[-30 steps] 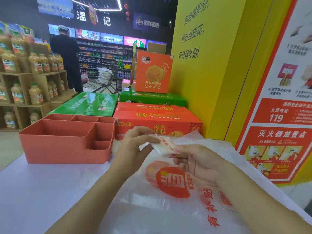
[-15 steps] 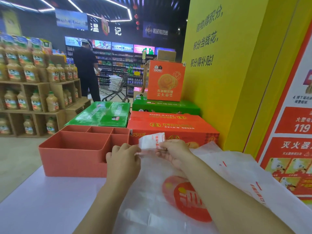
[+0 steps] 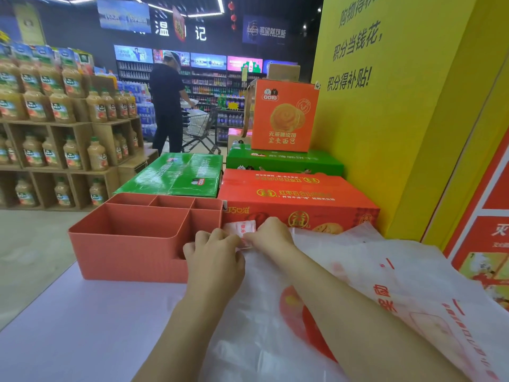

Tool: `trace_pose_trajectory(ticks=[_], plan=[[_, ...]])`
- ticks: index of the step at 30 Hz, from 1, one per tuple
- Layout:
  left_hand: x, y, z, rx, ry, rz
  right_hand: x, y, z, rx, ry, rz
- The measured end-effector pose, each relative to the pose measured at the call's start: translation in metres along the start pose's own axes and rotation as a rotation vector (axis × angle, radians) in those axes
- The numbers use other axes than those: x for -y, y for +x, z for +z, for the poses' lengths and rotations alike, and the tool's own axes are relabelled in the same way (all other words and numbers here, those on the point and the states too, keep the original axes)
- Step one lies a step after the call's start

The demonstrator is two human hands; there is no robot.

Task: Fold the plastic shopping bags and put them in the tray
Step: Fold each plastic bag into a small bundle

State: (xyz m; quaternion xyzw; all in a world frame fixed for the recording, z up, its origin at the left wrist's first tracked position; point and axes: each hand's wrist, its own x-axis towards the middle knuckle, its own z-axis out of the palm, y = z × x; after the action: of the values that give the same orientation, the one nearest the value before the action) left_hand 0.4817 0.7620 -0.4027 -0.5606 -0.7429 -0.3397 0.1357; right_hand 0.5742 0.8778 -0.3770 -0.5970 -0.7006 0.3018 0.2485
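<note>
A small folded white plastic bag with red print is pinched between my left hand and my right hand, both with curled fingers, just right of the tray's near right corner. The coral tray with several compartments stands on the white table; nothing shows inside it. Under my arms lie unfolded white shopping bags with a red round logo and red characters, spread over the table's right half.
Red box and green boxes stand right behind the tray, an upright orange box on top. A yellow wall closes the right side. Juice shelves stand at left; a person with a cart is farther back.
Both hands have carried the folded bag forward and left, from above the spread bags to the tray's right corner. The folded bag looks smaller and more tightly held.
</note>
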Motion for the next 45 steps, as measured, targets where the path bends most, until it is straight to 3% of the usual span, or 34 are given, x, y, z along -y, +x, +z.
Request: trace_pose_trajectory(ticks=[8,14,21,25,30,33,38,41,45], plan=[[-0.002,0.0,-0.002,0.012,0.032,0.025,-0.008,-0.016,-0.026,-0.076,-0.088,-0.159],[-0.012,-0.006,-0.002,0.062,0.014,0.179,-0.029,-0.062,-0.065,-0.035,-0.3,-0.216],[-0.041,-0.022,-0.01,0.557,0.028,0.341,-0.082,-0.145,-0.101,-0.029,-0.663,-0.274],[-0.048,-0.031,-0.009,0.62,0.137,0.357,-0.106,-0.181,-0.111,-0.005,-0.767,-0.226],[-0.046,-0.033,-0.002,0.52,0.201,0.385,-0.136,-0.194,-0.112,0.104,-0.667,-0.169],[-0.054,-0.04,-0.012,0.487,0.116,0.451,-0.146,-0.193,-0.11,0.122,-0.646,-0.176],[-0.08,-0.083,-0.055,0.72,-0.345,0.659,-0.15,-0.188,-0.108,0.087,-0.632,-0.219],[-0.076,-0.099,-0.057,0.797,-0.289,0.715,-0.155,-0.181,-0.107,-0.003,-0.596,-0.282],[-0.068,-0.107,-0.056,0.809,-0.193,0.642,-0.155,-0.191,-0.117,-0.181,-0.372,-0.398]])
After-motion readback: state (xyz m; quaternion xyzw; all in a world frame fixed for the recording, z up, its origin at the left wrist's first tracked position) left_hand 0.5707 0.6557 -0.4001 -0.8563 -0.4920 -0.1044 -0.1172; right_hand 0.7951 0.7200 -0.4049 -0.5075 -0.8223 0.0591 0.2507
